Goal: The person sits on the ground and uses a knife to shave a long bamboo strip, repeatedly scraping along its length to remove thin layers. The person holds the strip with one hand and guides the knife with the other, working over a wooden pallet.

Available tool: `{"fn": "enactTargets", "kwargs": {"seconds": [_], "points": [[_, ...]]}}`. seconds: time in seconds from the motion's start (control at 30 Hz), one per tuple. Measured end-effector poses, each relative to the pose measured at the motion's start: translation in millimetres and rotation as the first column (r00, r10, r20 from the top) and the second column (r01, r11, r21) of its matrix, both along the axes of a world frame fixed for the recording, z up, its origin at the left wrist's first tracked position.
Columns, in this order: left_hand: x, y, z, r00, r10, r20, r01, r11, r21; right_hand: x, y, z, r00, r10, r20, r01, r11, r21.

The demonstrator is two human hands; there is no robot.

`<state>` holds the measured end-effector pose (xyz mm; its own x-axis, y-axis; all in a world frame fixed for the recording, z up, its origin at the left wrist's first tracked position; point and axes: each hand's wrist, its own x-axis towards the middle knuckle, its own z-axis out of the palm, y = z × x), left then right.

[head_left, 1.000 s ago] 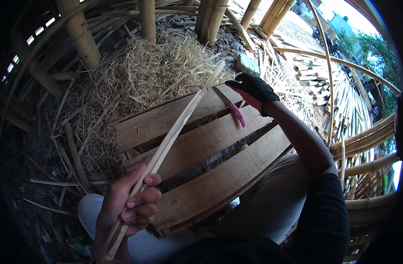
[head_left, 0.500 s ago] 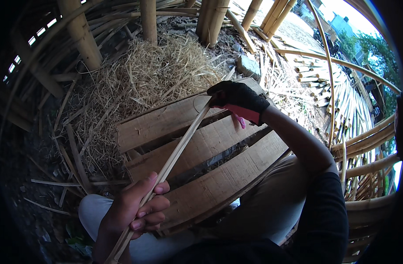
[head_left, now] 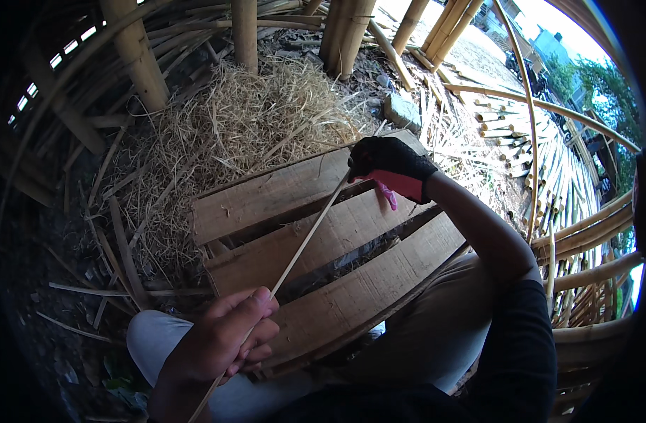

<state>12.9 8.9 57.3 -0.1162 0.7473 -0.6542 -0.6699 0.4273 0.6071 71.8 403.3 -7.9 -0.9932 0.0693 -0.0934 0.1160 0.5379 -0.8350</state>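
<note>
A long, thin bamboo strip (head_left: 307, 238) slants across my lap, seen nearly edge-on. My bare left hand (head_left: 228, 335) is closed around its lower part, and the strip's tail runs on below the fist. Over the far side of a slatted wooden platform (head_left: 351, 278), my right hand (head_left: 393, 169), in a black and pink glove, is closed at the strip's upper end. What else those gloved fingers may hold is hidden. A pink piece (head_left: 386, 196) hangs under the glove, above the middle slat.
Beyond the platform lies a heap of pale shavings (head_left: 245, 120). Upright bamboo poles (head_left: 245, 35) rise behind it, near a grey block (head_left: 402, 111). Cut bamboo poles (head_left: 548, 169) are stacked at the right. Loose strips (head_left: 90, 289) lie on the ground at left.
The strip has turned from its broad side to a narrow edge. My left hand has rolled over and sits slightly lower; my right hand has shifted a little right and down.
</note>
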Motion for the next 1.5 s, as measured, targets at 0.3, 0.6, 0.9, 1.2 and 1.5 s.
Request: {"fn": "enactTargets", "kwargs": {"seconds": [0.3,0.6,0.9,1.2,1.5], "points": [[3.3,-0.9,-1.4,0.999,0.026,-0.044,-0.026,1.000,-0.005,-1.8,-12.4,3.9,1.000,0.017,0.021,-0.022,0.970,0.242],[6.3,0.5,6.4,0.998,0.045,0.039,-0.044,0.999,-0.032,3.7,-14.2,9.4,0.999,-0.037,0.036,0.035,0.999,0.029],[2.2,-4.0,5.6,0.976,0.011,0.219,-0.021,0.999,0.044,8.2,-3.7,18.0,0.960,0.242,-0.139,-0.096,0.753,0.651],[-0.7,-3.4,-1.3,0.906,0.027,0.422,-0.065,0.995,0.074,21.5,43.8,-34.7,0.968,0.171,-0.183,-0.105,0.940,0.326],[-12.6,0.3,-9.4,0.917,0.049,0.395,-0.111,0.984,0.136,20.4,8.3,-1.2,0.864,-0.089,-0.495,0.257,0.924,0.282]]}}
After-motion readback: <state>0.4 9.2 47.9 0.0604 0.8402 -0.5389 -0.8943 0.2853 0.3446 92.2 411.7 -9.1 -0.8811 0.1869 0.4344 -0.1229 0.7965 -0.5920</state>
